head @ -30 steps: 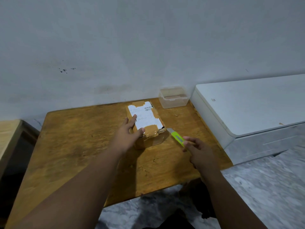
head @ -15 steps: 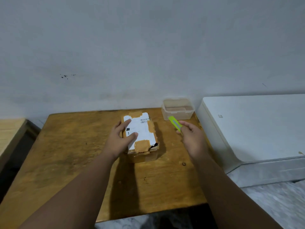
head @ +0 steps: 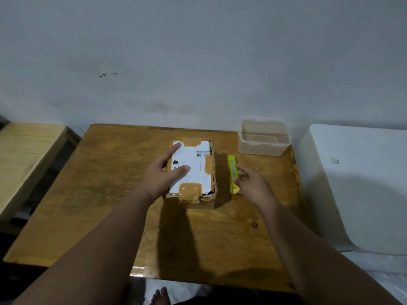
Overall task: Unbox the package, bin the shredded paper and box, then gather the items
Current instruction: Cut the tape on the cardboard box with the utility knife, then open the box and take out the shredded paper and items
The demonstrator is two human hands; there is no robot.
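My left hand (head: 160, 179) flat on taped brown cardboard package (head: 195, 166), judged light, stiff; right hand (head: 253, 186) loose-fingered beside lime-green plastic cutter (head: 232, 166); I'd grip package sides

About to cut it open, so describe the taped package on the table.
The package is a brown cardboard box, shut, flat on the table. A white label with barcodes covers its top, held by brown tape patches at the far, right and near edges. Its near right corner looks torn. The left hand rests on its left side, fingers straight. A green knife lies beside it.
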